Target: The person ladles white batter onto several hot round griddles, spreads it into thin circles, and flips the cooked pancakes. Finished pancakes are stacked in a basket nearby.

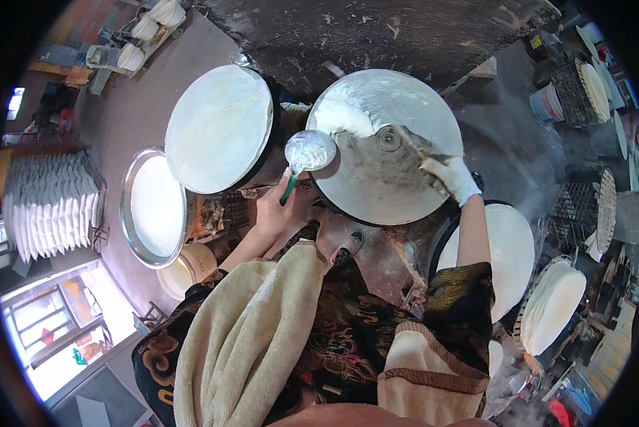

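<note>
My left hand [274,209] grips the green handle of a metal ladle [309,150], held at the left rim of a round griddle [404,197]. Remains of white batter coat the ladle. In a white glove, my right hand [450,176] holds a thin tool [411,140] over the griddle; its far end is hard to make out. White batter [351,115] lies thick on the griddle's far left part, with a thin layer along the far side. The near part shows dark, bare metal. A second griddle [218,128] to the left bears a whole white sheet.
A metal basin [154,208] of white batter stands at the left, above a tan bucket [194,267]. Another griddle with a white sheet [490,251] is at my right. Beyond it, a round stack of white sheets [554,304] rests near wire baskets [572,205].
</note>
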A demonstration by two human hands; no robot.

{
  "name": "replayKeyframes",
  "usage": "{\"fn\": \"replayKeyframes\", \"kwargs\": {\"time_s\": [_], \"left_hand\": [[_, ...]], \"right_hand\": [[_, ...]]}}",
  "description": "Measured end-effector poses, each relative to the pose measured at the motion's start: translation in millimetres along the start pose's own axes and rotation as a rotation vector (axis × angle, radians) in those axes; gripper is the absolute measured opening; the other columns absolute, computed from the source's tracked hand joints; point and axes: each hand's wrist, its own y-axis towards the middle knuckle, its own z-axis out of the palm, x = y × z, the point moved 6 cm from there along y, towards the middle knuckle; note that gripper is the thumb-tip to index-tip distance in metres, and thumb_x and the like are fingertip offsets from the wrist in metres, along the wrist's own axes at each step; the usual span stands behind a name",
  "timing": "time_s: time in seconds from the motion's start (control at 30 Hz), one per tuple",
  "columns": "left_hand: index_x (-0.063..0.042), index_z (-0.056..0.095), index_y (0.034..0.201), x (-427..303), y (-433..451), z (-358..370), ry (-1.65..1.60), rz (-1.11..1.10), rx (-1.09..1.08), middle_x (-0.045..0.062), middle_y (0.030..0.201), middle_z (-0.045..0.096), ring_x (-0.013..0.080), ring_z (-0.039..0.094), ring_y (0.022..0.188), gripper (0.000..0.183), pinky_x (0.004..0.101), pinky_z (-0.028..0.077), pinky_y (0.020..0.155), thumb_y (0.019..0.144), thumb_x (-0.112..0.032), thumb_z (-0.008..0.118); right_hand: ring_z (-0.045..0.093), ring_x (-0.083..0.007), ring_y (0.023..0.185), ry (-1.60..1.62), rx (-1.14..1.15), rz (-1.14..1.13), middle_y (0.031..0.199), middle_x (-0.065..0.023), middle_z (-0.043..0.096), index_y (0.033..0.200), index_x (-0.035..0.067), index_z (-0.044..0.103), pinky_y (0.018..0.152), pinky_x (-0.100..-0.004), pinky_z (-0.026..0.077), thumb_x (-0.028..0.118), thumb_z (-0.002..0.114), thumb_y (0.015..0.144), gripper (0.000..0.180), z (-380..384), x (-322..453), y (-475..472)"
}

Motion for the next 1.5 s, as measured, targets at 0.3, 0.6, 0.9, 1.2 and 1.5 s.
{"fn": "replayKeyframes", "kwargs": {"time_s": [0.3,0.6,0.9,1.2,1.5], "left_hand": [[-0.007,0.058,0.126,-13.9,-40.3,-7.4,0.009,0.133,0.067,0.014,0.072,0.060,0.0311,0.061,0.061,0.047,0.0391,0.049,0.054,0.080,-0.007,0.069],[0.001,0.056,0.125,-40.5,-22.8,-71.0,0.058,0.473,-0.315,0.010,0.074,0.060,0.0202,0.060,0.060,0.050,0.0312,0.051,0.056,0.077,0.002,0.070],[-0.007,0.049,0.097,24.5,3.6,-144.1,-1.013,-0.428,-0.766,0.006,0.071,0.056,0.0114,0.050,0.052,0.017,0.0230,0.042,0.045,0.098,-0.023,0.052],[-0.003,0.049,0.086,96.0,-23.7,-147.2,-1.549,-0.669,-0.738,0.002,0.071,0.050,0.0095,0.046,0.056,0.022,0.0213,0.042,0.048,0.098,-0.022,0.049],[-0.003,0.048,0.086,96.8,-18.6,-140.6,-1.926,-0.563,-0.583,0.002,0.067,0.049,0.0099,0.046,0.053,0.020,0.0217,0.043,0.048,0.097,-0.020,0.050]], "right_hand": [[0.043,-0.0046,0.041,-0.171,0.179,0.000,0.058,0.0009,0.055,0.107,0.010,0.070,0.035,-0.0221,0.030,0.029,0.071,0.081,0.032,-27.7,28.9,-19.5],[0.042,-0.0059,0.039,-0.173,0.431,0.130,0.059,-0.0012,0.056,0.095,0.002,0.068,0.036,-0.0220,0.030,0.025,0.070,0.082,0.027,-27.1,22.3,11.9],[0.042,-0.0061,0.039,-0.200,0.331,0.073,0.058,-0.0006,0.056,0.077,0.004,0.064,0.036,-0.0230,0.031,0.024,0.072,0.077,0.022,-40.5,40.2,36.4],[0.045,-0.0068,0.042,-0.321,0.413,-0.005,0.060,-0.0027,0.060,0.078,0.002,0.068,0.037,-0.0228,0.032,0.025,0.073,0.075,0.024,-59.0,34.7,10.7],[0.044,-0.0074,0.041,-0.471,0.529,0.107,0.058,-0.0011,0.056,0.089,-0.001,0.070,0.036,-0.0236,0.032,0.023,0.072,0.073,0.029,-60.5,38.6,1.6]]}}
